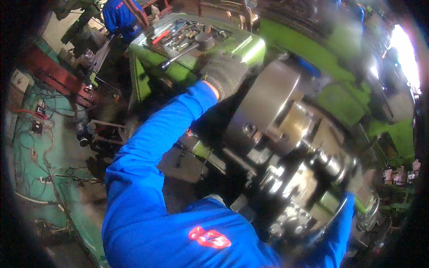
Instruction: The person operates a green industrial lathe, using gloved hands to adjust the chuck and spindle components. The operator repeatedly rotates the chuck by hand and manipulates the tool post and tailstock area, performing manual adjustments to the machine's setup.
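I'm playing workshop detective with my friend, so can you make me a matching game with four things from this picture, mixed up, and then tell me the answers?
Things:
1. left hand
2. big metal drum
3. red thing
4. left sleeve

Clues:
A. bright blue
B. lying among metal tools on the green machine top
C. covered by a dark glove
D. thick, round and greyish

Right pairs: 1-C, 2-D, 3-B, 4-A
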{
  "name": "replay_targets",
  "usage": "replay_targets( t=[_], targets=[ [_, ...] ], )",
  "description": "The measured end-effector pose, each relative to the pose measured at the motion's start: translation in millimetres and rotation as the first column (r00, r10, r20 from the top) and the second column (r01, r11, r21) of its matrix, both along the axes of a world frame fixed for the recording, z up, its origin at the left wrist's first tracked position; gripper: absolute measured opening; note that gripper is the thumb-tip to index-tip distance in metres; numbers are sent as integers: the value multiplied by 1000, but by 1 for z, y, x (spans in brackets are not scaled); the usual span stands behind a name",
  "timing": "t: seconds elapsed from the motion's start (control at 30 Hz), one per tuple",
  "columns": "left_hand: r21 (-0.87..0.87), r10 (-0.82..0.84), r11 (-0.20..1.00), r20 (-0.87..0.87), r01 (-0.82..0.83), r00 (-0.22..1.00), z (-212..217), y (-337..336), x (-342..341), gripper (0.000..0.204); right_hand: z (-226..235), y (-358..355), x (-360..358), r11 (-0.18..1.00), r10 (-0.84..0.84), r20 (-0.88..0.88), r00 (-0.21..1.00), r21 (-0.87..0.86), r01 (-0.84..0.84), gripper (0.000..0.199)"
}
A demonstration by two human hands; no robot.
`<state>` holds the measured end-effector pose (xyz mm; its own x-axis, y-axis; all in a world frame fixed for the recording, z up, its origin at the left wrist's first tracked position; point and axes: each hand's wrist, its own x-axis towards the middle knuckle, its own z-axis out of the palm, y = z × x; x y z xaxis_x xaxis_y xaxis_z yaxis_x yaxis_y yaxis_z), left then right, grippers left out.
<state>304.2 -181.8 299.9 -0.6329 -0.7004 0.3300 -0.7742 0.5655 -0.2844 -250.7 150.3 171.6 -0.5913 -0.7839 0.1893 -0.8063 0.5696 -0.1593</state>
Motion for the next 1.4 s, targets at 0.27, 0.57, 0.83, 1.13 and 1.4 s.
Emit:
replay_targets(
  t=[0.27,0.57,0.83,1.13,1.4],
  targets=[
    [181,-170,973,130,145,977,6,-33,31,39,22,2,16,993,76,113,991,-94,-66,50],
    [73,50,996,79,-56,996,-8,-40,6,37,12,3,5,972,70,89,994,-230,-48,49],
    [-118,-37,993,-92,26,995,-31,-49,19,37,88,-34,89,918,315,368,875,-353,-182,28],
    [-930,152,356,160,97,975,-71,-87,33,26,75,-79,132,803,577,127,807,94,-589,20],
    [-208,-259,955,-232,212,938,-27,-41,15,21,69,-104,124,625,705,94,703,387,-678,19]
  ],
)
